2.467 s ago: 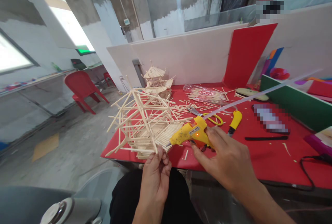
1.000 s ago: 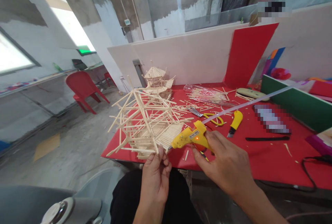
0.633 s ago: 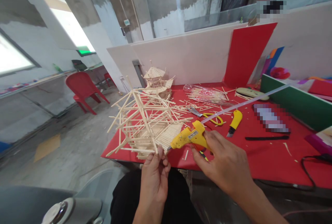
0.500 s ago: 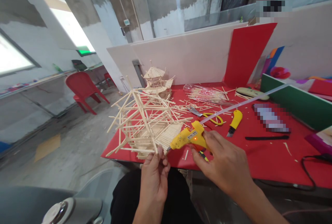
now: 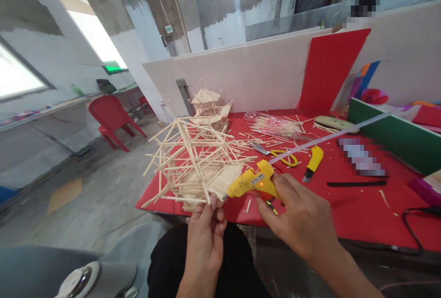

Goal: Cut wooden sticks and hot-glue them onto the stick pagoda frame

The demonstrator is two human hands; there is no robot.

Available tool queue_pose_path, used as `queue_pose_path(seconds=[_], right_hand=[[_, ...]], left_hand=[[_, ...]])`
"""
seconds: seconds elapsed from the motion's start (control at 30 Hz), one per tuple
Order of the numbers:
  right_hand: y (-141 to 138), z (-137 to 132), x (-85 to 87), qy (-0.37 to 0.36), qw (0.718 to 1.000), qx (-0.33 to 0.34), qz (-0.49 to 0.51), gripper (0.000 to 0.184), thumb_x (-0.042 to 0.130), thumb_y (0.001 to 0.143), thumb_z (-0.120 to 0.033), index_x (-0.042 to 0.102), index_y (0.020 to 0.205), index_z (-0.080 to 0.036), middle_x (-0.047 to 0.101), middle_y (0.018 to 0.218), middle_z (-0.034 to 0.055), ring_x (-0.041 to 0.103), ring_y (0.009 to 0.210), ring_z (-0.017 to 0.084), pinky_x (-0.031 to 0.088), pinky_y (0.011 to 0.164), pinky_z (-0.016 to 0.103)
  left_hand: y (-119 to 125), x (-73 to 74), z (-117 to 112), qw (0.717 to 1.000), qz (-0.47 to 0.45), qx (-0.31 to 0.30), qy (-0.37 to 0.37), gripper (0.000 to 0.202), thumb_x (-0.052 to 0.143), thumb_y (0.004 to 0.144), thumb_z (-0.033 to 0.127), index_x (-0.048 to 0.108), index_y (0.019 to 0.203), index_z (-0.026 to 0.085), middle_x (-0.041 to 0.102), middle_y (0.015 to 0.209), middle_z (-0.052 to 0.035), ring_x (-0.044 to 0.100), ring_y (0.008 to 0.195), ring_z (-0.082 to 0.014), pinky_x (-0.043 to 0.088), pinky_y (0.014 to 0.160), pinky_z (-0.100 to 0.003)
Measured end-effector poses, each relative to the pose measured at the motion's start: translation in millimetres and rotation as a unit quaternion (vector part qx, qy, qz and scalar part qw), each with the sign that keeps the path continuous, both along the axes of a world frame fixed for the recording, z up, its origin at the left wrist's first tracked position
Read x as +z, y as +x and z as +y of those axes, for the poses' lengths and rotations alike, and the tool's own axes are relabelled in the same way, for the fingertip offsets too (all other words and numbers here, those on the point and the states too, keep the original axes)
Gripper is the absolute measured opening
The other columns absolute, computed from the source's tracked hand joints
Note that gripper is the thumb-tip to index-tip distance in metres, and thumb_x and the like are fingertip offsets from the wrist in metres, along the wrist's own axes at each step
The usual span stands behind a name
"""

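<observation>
A yellow hot glue gun point(image 5: 253, 182) is gripped in my right hand point(image 5: 303, 215), its orange light lit and a long clear glue stick point(image 5: 320, 139) running out of its back. The nozzle points left, close beside the fingertips of my left hand point(image 5: 206, 233). Those fingers pinch the lower end of a wooden stick point(image 5: 203, 183) that slopes down from the roof frame of a stick model house point(image 5: 188, 151). Whether the nozzle touches the stick is hidden by my fingers. The model stands at the table's front left, with a slatted panel on its right side.
Scissors point(image 5: 284, 154), a yellow utility knife point(image 5: 313, 163) and a black strip point(image 5: 356, 183) lie on the red table point(image 5: 358, 220). Behind are a bag of sticks point(image 5: 272, 124), loose sticks and a smaller stick pavilion point(image 5: 206, 100). A black cable point(image 5: 411, 229) is at right.
The view has shifted very slightly. Both hands, the glue gun and the model keep almost the same positions to one another.
</observation>
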State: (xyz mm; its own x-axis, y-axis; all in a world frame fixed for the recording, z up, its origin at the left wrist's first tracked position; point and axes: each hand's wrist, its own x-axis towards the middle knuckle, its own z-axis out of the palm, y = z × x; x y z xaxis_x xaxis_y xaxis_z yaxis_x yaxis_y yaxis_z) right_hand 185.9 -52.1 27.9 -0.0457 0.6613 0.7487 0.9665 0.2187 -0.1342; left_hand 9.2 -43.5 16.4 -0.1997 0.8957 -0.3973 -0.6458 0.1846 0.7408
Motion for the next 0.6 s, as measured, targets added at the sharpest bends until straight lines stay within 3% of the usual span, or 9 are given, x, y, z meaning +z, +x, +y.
queue_pose_path(seconds=[0.33,0.6], right_hand=[[-2.0,-0.8,-0.4,-0.023,1.000,0.009,0.004,0.036,0.055,0.084,-0.039,0.060,0.109,-0.013,0.067,0.083,0.0059,0.063,0.070,0.018,0.041,0.057,0.026],[-1.9,-1.1,-1.1,-0.029,0.999,0.016,0.005,0.039,0.057,0.083,-0.039,0.058,0.111,-0.012,0.068,0.088,0.0064,0.063,0.067,0.017,0.042,0.056,0.027]], left_hand=[[2.1,5.0,-0.8,1.000,-0.016,0.015,0.002,0.033,0.085,0.058,0.018,0.057,0.077,0.015,0.051,0.063,0.0054,0.045,0.048,-0.0046,0.032,0.036,-0.013],[1.0,6.3,0.4,0.999,-0.032,0.026,0.002,0.032,0.083,0.058,0.013,0.056,0.074,0.014,0.052,0.065,0.0041,0.046,0.048,-0.0046,0.030,0.034,-0.013]])
